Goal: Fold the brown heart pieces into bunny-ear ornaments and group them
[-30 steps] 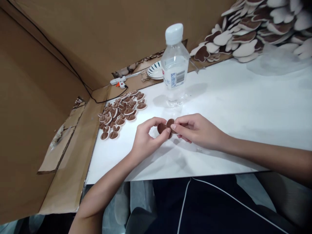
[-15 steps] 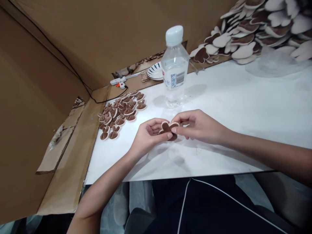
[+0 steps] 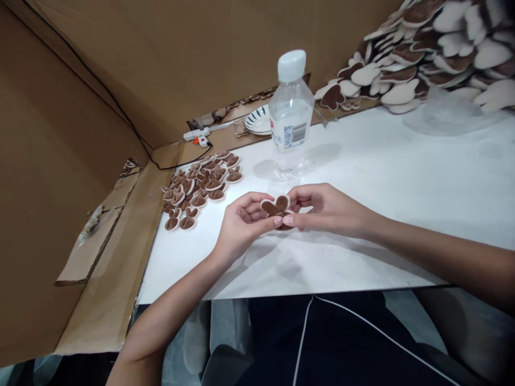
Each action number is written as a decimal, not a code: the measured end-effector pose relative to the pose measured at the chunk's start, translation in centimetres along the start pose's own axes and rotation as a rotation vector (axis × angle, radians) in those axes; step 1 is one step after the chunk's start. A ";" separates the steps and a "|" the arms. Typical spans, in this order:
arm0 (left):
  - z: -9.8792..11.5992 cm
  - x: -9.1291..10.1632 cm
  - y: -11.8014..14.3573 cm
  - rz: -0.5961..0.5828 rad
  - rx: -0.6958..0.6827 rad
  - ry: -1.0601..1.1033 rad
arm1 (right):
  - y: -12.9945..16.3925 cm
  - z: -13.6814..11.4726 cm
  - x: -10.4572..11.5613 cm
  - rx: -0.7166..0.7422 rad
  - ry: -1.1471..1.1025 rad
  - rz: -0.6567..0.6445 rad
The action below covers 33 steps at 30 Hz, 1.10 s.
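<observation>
A small brown piece with two ears is just nearer than the bottle. The ears point roughly toward it; the line up from the round bottom goes that way too. Left hand and right hand both pinch the piece. More brown pieces lie left of the bottle.

Brown cardboard walls rise along the far and left sides of a white tabletop, meeting in the far-left corner as we look from the near side. A cardboard strip borders the tabletop's left edge, and we see pale light spread across the tabletop, where soft shadows fall.
</observation>
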State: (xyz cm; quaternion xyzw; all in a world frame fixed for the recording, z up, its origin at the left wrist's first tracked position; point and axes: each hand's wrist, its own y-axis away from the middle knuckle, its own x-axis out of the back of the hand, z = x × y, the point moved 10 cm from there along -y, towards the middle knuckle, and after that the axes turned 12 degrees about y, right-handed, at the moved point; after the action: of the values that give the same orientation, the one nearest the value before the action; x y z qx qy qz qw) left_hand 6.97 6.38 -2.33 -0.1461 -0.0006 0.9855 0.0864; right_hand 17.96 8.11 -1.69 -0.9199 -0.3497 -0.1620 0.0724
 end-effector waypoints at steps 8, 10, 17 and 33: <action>1.0 1.3 -0.4 0.061 -0.104 -0.196 | -0.1 0.2 0.5 -0.006 -0.070 0.036; 0.9 1.4 -0.6 0.048 -0.093 -0.195 | 0.0 0.3 0.5 -0.017 -0.106 0.028; 1.1 0.5 -0.5 0.021 -0.067 -0.249 | 0.1 -0.1 0.1 -0.037 0.060 0.038; 0.2 -0.2 -0.1 0.030 0.007 -0.258 | 0.0 2.5 0.2 -0.230 -0.005 0.093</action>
State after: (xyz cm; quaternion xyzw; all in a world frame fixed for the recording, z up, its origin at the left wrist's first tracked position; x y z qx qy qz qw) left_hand 7.12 6.42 -2.09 -0.0176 -0.0060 0.9973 0.0714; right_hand 18.76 8.85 -3.96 -0.9378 -0.2859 -0.1950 -0.0271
